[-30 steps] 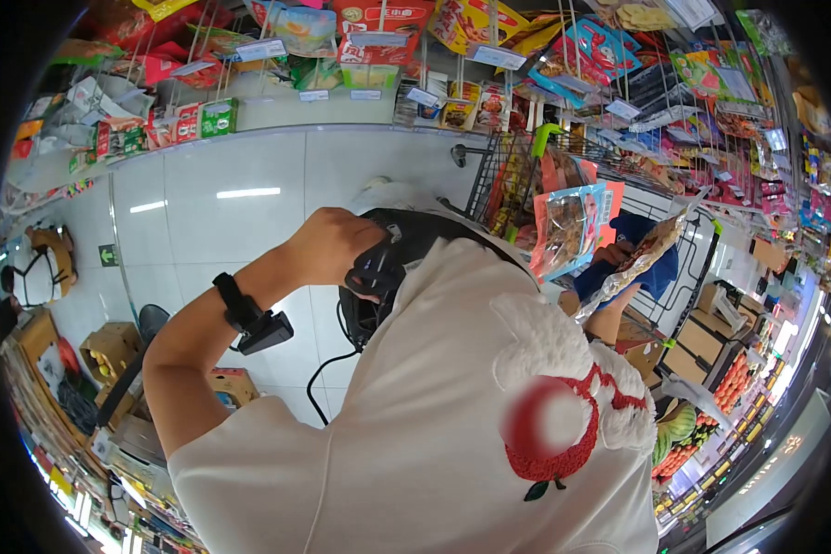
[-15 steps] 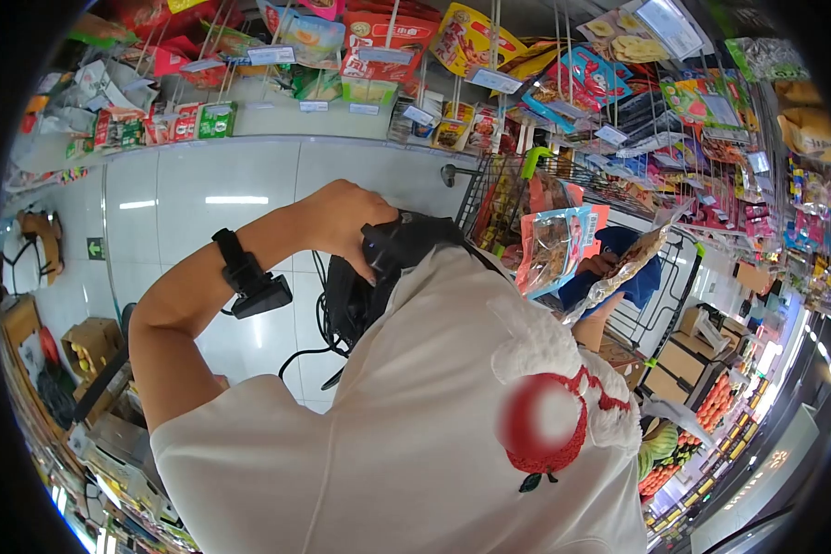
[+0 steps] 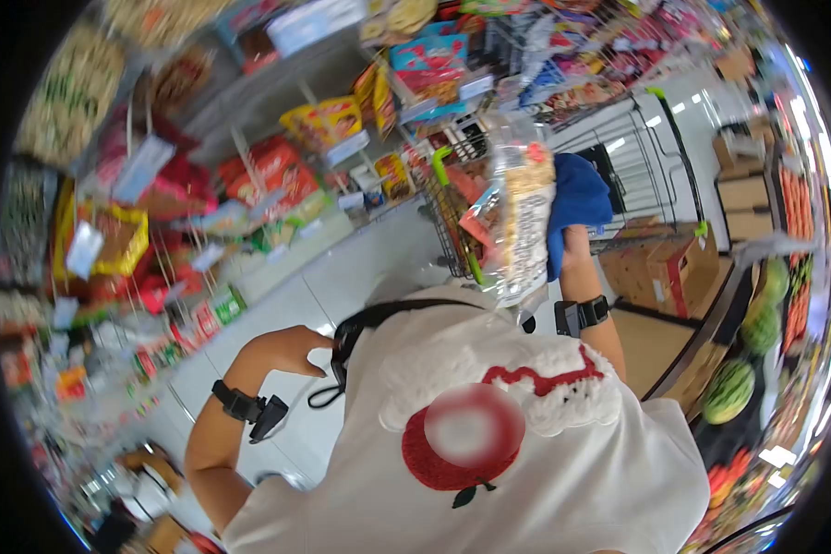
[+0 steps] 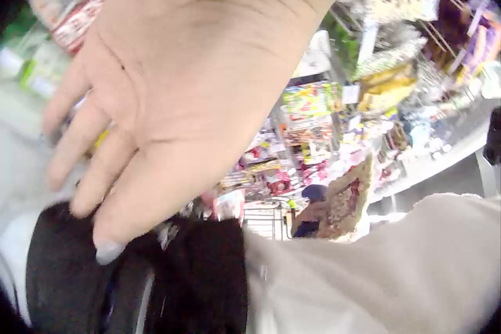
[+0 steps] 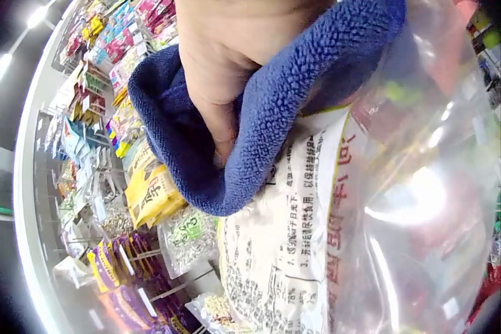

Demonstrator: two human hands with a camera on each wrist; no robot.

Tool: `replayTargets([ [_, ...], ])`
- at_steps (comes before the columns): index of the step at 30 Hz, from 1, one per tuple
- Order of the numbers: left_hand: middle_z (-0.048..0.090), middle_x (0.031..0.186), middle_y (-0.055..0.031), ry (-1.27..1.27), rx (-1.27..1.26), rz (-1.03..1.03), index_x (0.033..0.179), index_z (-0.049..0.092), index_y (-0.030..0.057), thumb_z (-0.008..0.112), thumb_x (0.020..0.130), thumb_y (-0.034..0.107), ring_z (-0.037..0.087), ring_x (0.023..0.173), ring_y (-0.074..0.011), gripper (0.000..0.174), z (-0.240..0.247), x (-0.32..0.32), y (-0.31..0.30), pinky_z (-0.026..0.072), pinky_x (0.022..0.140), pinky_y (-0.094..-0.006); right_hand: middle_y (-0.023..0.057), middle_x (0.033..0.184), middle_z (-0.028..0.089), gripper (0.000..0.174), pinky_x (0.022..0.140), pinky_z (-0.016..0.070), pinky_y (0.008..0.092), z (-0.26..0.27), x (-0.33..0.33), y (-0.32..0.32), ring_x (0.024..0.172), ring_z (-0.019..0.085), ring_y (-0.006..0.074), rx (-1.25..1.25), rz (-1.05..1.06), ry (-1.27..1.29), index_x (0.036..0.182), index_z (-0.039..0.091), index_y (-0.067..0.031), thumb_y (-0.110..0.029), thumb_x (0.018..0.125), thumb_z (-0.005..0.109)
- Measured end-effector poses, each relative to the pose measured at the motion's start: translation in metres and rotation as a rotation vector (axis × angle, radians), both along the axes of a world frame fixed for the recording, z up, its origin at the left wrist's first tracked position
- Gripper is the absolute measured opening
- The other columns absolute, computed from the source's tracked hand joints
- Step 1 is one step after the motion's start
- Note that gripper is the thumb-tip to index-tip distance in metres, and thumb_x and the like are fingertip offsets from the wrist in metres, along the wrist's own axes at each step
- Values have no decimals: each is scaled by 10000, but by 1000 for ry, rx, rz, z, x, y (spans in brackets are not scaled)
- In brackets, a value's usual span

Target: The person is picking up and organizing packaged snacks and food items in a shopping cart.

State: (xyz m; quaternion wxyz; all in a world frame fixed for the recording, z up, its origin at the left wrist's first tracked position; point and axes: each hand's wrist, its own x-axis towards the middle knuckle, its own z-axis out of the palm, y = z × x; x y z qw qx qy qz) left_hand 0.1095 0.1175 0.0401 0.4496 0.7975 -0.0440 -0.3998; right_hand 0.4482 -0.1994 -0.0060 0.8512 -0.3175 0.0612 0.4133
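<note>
My left hand (image 3: 295,351) is beside a black waist bag (image 3: 343,334) worn over the white shirt. In the left wrist view its fingers (image 4: 94,150) extend loosely, with the fingertips right at the black bag and the palm empty. My right hand (image 5: 223,44) holds a blue terry cloth (image 5: 266,126) together with a clear plastic food packet (image 3: 524,212). The packet's printed back label (image 5: 290,248) shows red and black characters. In the head view the cloth hides most of the right hand's fingers, and the packet stands upright over the shopping cart.
A wire shopping cart (image 3: 651,171) with green trim is in front, with pink snack packets (image 3: 475,222) at its near end. Racks of hanging snack bags (image 3: 319,120) line the front and left. Cardboard boxes (image 3: 660,268) and watermelons (image 3: 729,392) stand to the right.
The head view has swung to the right, tilting the shelves. My left hand has loosened from the black waist bag. My right hand has brought the food packet nearer, label side showing.
</note>
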Motion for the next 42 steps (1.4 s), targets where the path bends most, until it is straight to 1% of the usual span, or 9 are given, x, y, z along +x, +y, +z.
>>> replayTargets([
  [3, 605, 991, -133, -182, 367, -84, 1082, 563, 42, 677, 660, 250, 552, 947, -280, 484, 28, 62, 10, 431, 821, -317, 77, 1037, 545, 397, 868, 431, 307, 21, -3, 7, 948, 524, 172, -57, -64, -130, 1108, 478, -42, -187, 770, 628],
  [7, 603, 1003, -91, -355, -432, 383, 1172, 485, 43, 638, 715, 69, 556, 963, -203, 482, 80, 169, -39, 425, 834, -286, 79, 1113, 515, 430, 872, 431, 331, 52, -4, 3, 971, 525, 179, -42, -159, -319, 1172, 442, -41, -164, 793, 603],
  [11, 580, 1022, -61, -334, -732, 544, 1127, 487, 4, 578, 759, 3, 557, 911, -146, 380, 73, 226, -102, 443, 797, -280, 36, 1028, 537, 419, 847, 418, 286, 111, -13, 0, 955, 516, 134, -229, -364, -609, 1143, 454, -60, -88, 757, 613],
  [16, 573, 1012, -72, -413, -648, 565, 1081, 491, -32, 565, 776, -2, 549, 896, -119, 316, 74, 248, -150, 444, 777, -258, 234, 1175, 386, 710, 946, 308, 412, 151, -19, -19, 1107, 384, 386, -1052, -758, -1457, 1282, 351, -63, -118, 631, 627],
  [19, 581, 986, -51, -460, -612, 497, 1067, 514, -11, 572, 761, -9, 547, 871, -96, 312, 74, 254, -169, 445, 754, -245, 244, 1168, 389, 703, 982, 235, 468, 152, -18, -23, 1138, 344, 401, -1164, -551, -1694, 1272, 372, -70, -139, 620, 624],
  [27, 607, 904, -45, -644, -674, 538, 970, 568, 5, 617, 708, -20, 569, 805, -100, 267, 96, 263, -175, 455, 725, -241, 142, 1257, 411, 556, 999, 185, 508, 147, -40, -17, 1167, 371, 326, -758, -395, -1941, 1228, 461, -130, -193, 694, 602],
  [32, 592, 963, -60, -411, -617, 554, 1010, 544, -19, 601, 726, -9, 559, 853, -110, 290, 75, 248, -151, 450, 756, -258, 154, 1252, 402, 606, 962, 298, 416, 126, -44, -16, 1165, 387, 288, -1056, -572, -1735, 1260, 405, -88, -121, 690, 608],
  [39, 585, 978, -69, -293, -787, 604, 1037, 523, -39, 581, 730, -3, 565, 849, -126, 315, 67, 224, -117, 451, 744, -258, 89, 1179, 466, 460, 927, 364, 322, 49, -64, -31, 1061, 470, 199, -224, -429, -389, 1232, 365, -15, -55, 808, 538],
  [42, 602, 921, -101, -418, -406, 278, 983, 556, -20, 594, 755, 114, 578, 789, -143, 267, 71, 224, -106, 451, 708, -271, 87, 1130, 517, 437, 929, 395, 354, 25, -82, -32, 1032, 516, 220, 156, -368, -152, 1199, 401, -20, -53, 792, 560],
])
